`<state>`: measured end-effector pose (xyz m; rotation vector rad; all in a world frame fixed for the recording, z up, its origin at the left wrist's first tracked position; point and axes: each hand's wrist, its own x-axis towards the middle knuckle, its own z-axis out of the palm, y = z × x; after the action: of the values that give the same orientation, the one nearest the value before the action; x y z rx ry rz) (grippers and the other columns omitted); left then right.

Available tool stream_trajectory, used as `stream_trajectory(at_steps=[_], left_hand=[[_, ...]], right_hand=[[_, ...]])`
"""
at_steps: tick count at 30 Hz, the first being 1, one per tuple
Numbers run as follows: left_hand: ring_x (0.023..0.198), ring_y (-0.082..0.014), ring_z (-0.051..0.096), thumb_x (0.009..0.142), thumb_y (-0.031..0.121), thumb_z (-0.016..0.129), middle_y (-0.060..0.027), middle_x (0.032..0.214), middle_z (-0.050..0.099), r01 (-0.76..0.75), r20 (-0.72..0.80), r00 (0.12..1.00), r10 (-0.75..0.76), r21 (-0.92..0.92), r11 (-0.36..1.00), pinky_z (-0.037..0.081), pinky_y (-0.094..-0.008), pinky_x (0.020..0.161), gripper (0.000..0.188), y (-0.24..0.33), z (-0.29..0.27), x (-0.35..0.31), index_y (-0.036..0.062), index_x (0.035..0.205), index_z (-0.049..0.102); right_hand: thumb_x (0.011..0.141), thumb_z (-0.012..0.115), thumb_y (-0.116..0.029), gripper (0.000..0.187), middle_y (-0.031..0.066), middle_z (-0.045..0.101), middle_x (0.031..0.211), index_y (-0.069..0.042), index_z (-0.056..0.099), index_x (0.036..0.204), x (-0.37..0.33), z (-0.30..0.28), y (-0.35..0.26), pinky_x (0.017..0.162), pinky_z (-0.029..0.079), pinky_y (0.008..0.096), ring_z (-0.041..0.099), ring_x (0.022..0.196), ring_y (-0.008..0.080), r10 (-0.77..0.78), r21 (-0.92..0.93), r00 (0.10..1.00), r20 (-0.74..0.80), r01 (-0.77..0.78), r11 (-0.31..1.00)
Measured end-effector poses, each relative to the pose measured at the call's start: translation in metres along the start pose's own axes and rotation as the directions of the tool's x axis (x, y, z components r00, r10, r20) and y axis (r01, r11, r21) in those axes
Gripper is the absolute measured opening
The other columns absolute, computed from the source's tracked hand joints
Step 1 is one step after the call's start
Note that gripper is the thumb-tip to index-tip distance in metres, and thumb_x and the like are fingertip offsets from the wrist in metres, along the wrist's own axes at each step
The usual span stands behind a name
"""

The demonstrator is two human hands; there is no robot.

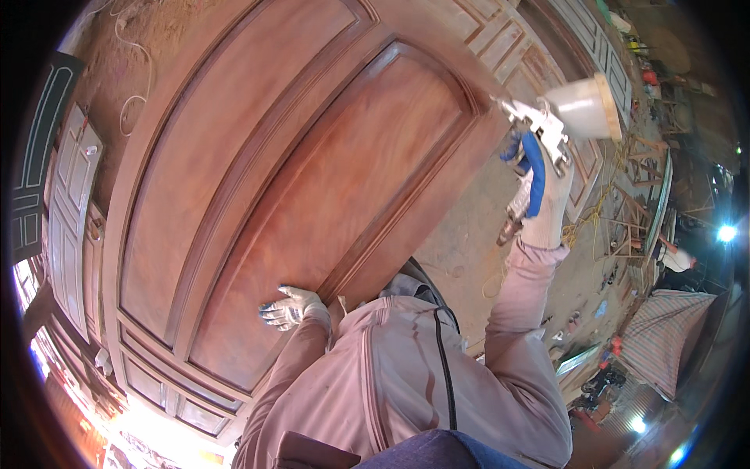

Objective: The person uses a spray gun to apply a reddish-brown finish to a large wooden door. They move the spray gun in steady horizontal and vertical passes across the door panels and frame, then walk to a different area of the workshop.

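Note:
A large reddish-brown panelled wooden door (336, 164) fills the middle of the view, its raised panels framed by darker moulding. My right hand (553, 195), in a pale glove, grips a paint spray gun (539, 129) with a translucent cup on top and a blue handle. The gun's nozzle points left, at the door's right edge near the top. My left hand (295, 307), in a white glove with dark-stained fingertips, is stretched out with the thumb apart over the lower part of the door. Nothing is in it; whether it touches the wood I cannot tell.
More panelled doors lean at the left, including a grey door (74, 187) and a dark door (39, 156). Another unfinished door (508, 43) stands beyond the gun. A yellow hose (598, 215) trails over the floor at right, near wooden trestles (629, 223) and a striped sheet (664, 332).

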<state>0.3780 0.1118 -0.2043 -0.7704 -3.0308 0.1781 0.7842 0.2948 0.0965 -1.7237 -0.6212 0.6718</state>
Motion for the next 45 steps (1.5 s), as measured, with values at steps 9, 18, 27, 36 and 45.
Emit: stream_trajectory(at_steps=[9,18,27,36,45], left_hand=[[0.149,-0.0389,0.012,0.097,0.064,0.027,-0.0210,0.161,0.013,0.075,0.018,0.997,-0.076,0.060,0.995,0.011,-0.0572,0.117,0.087,0.004,0.009,-0.002,0.0005,0.155,0.012],[0.149,-0.0390,0.012,0.097,0.064,0.027,-0.0211,0.161,0.014,0.063,0.034,0.997,-0.065,0.065,0.996,0.011,-0.0572,0.117,0.087,0.016,0.009,-0.004,0.0003,0.155,0.012],[0.148,-0.0434,0.011,0.097,0.063,0.030,-0.0237,0.160,0.012,0.013,0.015,1.000,-0.013,-0.039,0.999,0.010,-0.0601,0.116,0.088,0.012,0.024,0.002,-0.0032,0.153,0.015],[0.143,-0.0422,0.023,0.097,0.054,0.044,-0.0251,0.155,0.024,-0.385,-0.118,0.922,0.369,-0.174,0.906,0.018,-0.0586,0.114,0.081,-0.036,0.008,0.019,-0.0014,0.151,0.023],[0.132,-0.0360,0.041,0.095,0.036,0.058,-0.0208,0.142,0.046,-0.356,-0.207,0.930,0.304,-0.308,0.882,0.032,-0.0475,0.110,0.063,-0.137,-0.010,0.031,-0.0008,0.142,0.041]], right_hand=[[0.092,0.066,-0.013,0.018,0.0042,0.068,0.082,0.001,0.067,0.104,-0.006,-0.044,0.015,0.059,0.047,0.0229,0.062,0.067,0.0089,-0.107,-0.328,0.994,-0.016,0.096,0.940],[0.090,0.067,-0.007,0.015,0.0048,0.069,0.085,0.001,0.067,0.102,-0.093,-0.111,0.017,0.063,0.050,0.0252,0.063,0.071,0.0114,-0.033,-0.598,0.997,-0.072,-0.017,0.801],[0.089,0.067,-0.003,0.024,0.0087,0.071,0.089,0.003,0.065,0.112,-0.173,-0.123,-0.022,0.062,0.049,0.0218,0.066,0.074,0.0116,0.364,-0.509,0.909,0.202,-0.220,0.832],[0.087,0.071,-0.005,0.026,0.0107,0.070,0.097,0.003,0.064,0.111,-0.118,-0.140,-0.016,0.063,0.051,0.0259,0.065,0.075,0.0139,0.312,-0.545,0.947,0.081,-0.220,0.809],[0.089,0.068,-0.005,0.028,0.0135,0.066,0.105,0.008,0.059,0.112,-0.097,-0.152,0.004,0.082,0.051,0.0301,0.063,0.094,0.0155,-0.132,-0.688,0.991,-0.038,0.070,0.722]])
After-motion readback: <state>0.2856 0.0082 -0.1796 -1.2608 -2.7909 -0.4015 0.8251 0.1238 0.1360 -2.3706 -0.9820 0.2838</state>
